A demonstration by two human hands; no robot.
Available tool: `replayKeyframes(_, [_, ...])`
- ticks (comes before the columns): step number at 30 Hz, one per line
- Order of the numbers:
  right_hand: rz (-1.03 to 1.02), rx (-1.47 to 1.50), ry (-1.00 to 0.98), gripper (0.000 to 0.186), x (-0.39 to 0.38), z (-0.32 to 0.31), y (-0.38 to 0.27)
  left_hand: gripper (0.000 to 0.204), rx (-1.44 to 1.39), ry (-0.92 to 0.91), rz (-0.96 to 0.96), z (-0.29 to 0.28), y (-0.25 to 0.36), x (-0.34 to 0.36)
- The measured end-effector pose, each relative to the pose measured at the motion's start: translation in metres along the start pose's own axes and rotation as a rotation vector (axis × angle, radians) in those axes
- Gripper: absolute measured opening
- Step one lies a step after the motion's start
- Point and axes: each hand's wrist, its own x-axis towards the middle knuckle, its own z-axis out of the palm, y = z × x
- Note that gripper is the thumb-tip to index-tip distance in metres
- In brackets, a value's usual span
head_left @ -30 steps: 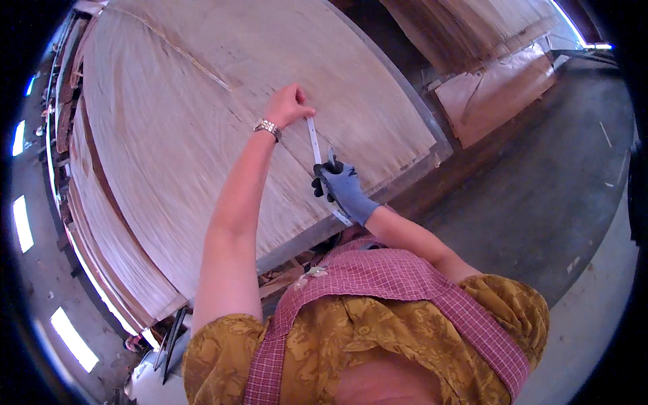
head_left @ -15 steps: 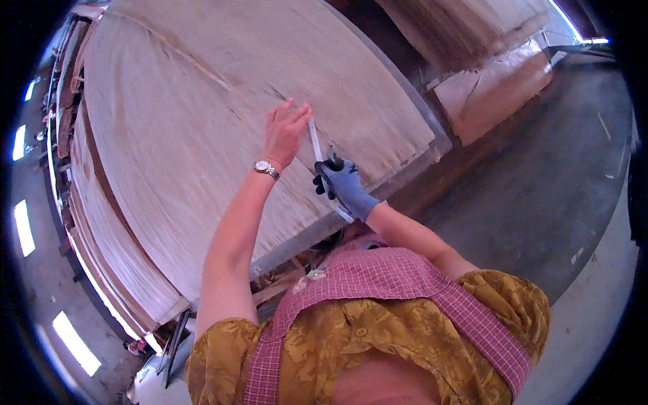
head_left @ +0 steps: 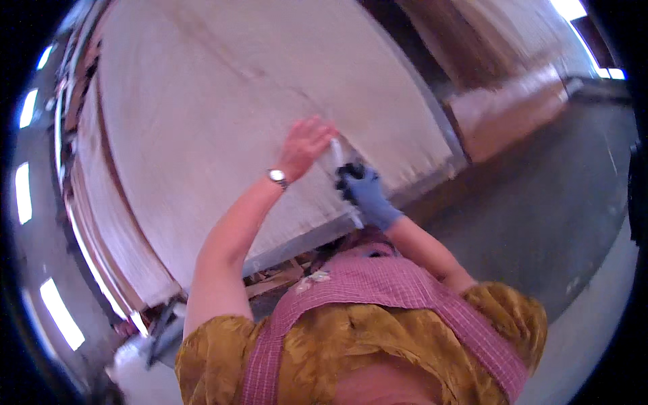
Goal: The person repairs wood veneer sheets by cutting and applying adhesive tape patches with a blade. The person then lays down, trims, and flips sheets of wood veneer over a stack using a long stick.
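Where veneer sheet [head_left: 223,115] curves: pale, fibrous grain

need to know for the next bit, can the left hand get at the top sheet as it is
Probably yes. The left hand is already over the top sheet, seemingly resting on it, with nothing between them. The gloved right hand holds a thin pale tool just beside it, not in the way.

Pale wood-grain veneer sheet [head_left: 223,115], blue glove [head_left: 368,192], pink checked apron [head_left: 378,283], mustard, perhaps patterned, blouse [head_left: 351,351].

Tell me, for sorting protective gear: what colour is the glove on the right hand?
Blue glove, seen in the head view.
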Motion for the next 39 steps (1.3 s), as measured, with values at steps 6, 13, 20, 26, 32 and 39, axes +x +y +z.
replayKeyframes(6, [-0.018, -0.718, -0.055, 0.028, -0.050, -0.053, -0.066, 0.039, 0.064, 0.128, 0.066, 0.043, 0.004, -0.021])
replayKeyframes(13, [-0.224, -0.776, -0.051, 0.020, -0.110, 0.034, -0.070, 0.052, -0.382, 0.194, -0.154, -0.008, 0.005, -0.074])
replayKeyframes(20, [-0.424, -1.023, 0.009, 0.016, -0.159, 0.124, 0.036, 0.039, -0.518, 0.449, -0.624, -0.079, -0.046, -0.347])
replayKeyframes(26, [-0.626, -1.333, -0.116, 0.019, -0.192, 0.281, 0.061, 0.040, -0.380, 0.660, -1.308, -0.091, -0.047, -0.663])
replayKeyframes(32, [-0.544, -1.352, -0.499, 0.020, -0.199, 0.389, 0.129, 0.037, 0.193, 0.807, -1.822, -0.155, 0.020, -0.816])
replayKeyframes(39, [-0.683, -1.429, -0.727, 0.018, -0.201, 0.411, 0.120, 0.030, -0.018, 0.446, -1.822, -0.099, 0.095, -0.754])
